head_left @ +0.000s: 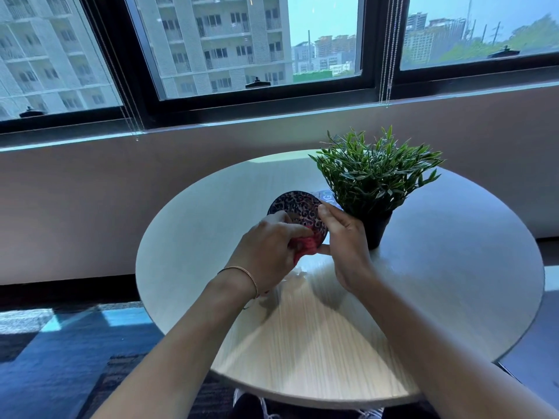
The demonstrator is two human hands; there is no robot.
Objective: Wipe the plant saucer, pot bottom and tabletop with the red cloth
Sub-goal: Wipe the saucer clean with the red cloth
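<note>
Head view: right grip (344,237) holds saucer (298,210) tilted, face toward the person; left grip (266,246) clutches red cloth (305,246) against it.

Both our forearms reach far; our left hand (269,246) bunches the red cloth (306,242), our right hand (344,246) pinches the saucer (298,208).

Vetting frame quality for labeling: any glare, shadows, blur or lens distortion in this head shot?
Head view: the wide-angle lens bows the window frame; daylight leaves a bright patch on the table, crossed by hand shadows; the left hand gripping the red cloth looks slightly soft; the saucer in the right hand and the plant are crisp.
</note>
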